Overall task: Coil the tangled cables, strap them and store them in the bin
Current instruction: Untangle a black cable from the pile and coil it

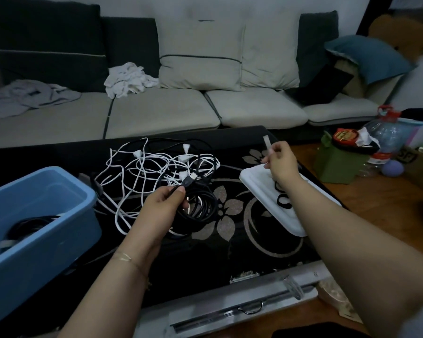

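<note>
The left hand holds a coiled black cable in a closed grip, coil hanging just right of the fingers, plug projecting above them. The right hand pinches a pale strap above the white tray, which carries black straps. Tangled white cables lie on the black floral table, the blue bin at left holding a cable, a sofa beyond.

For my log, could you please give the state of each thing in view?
Black cable: coiled, held by left hand.
White cables: tangled, on the table.
Strap: pinched by right hand.
Bin: open, a dark cable inside.
White tray: holds black bands.
</note>
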`<state>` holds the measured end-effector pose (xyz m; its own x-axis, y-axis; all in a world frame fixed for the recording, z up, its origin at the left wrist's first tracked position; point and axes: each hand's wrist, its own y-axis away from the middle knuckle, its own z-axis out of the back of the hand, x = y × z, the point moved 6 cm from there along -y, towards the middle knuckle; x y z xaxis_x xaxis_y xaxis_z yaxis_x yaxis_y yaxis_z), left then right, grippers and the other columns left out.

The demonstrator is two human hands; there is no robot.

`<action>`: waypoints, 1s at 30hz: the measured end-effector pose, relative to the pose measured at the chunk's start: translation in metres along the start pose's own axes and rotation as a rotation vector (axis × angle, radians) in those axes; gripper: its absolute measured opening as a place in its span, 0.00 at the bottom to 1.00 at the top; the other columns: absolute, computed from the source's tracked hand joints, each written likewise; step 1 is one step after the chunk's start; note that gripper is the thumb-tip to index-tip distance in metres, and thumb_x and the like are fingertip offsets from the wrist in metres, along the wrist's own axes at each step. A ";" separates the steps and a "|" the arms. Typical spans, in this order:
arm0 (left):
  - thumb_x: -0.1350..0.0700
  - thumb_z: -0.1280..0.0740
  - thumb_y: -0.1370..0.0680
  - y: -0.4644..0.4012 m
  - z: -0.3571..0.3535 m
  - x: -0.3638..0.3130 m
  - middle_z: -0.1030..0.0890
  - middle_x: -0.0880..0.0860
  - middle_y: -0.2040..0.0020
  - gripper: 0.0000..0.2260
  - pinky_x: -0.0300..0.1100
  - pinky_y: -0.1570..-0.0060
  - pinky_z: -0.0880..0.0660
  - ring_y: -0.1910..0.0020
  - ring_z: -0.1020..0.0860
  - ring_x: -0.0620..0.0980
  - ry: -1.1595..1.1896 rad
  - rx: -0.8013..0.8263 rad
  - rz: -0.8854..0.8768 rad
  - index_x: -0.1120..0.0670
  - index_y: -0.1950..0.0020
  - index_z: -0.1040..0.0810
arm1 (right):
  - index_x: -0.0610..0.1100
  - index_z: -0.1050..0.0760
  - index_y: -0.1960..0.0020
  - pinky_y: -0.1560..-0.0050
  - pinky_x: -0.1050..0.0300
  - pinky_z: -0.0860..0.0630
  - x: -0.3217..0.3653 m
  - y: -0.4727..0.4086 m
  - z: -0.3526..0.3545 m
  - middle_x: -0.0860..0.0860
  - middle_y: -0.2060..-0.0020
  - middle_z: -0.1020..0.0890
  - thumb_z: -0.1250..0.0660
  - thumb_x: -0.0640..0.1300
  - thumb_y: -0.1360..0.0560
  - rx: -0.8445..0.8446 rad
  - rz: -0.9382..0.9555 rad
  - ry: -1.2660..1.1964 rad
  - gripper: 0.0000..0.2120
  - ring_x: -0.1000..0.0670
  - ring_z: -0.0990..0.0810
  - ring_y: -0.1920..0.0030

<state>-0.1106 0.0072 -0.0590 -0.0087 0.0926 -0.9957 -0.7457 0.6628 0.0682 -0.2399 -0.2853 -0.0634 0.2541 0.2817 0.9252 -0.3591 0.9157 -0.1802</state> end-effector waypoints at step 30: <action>0.62 0.38 0.22 0.020 -0.025 -0.006 0.24 0.49 0.67 0.07 0.29 0.72 0.32 0.70 0.28 0.41 -0.049 0.015 -0.098 0.56 0.59 0.25 | 0.43 0.24 0.65 0.80 0.71 0.41 0.080 0.189 -0.055 0.49 0.71 0.21 0.33 0.45 0.23 0.499 -0.202 -0.211 0.12 0.60 0.36 0.82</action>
<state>-0.1419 0.0017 -0.0535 0.0966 0.0631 -0.9933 -0.7312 0.6816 -0.0278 -0.2379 -0.0741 -0.0423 0.1957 0.0052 0.9806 -0.7152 0.6849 0.1391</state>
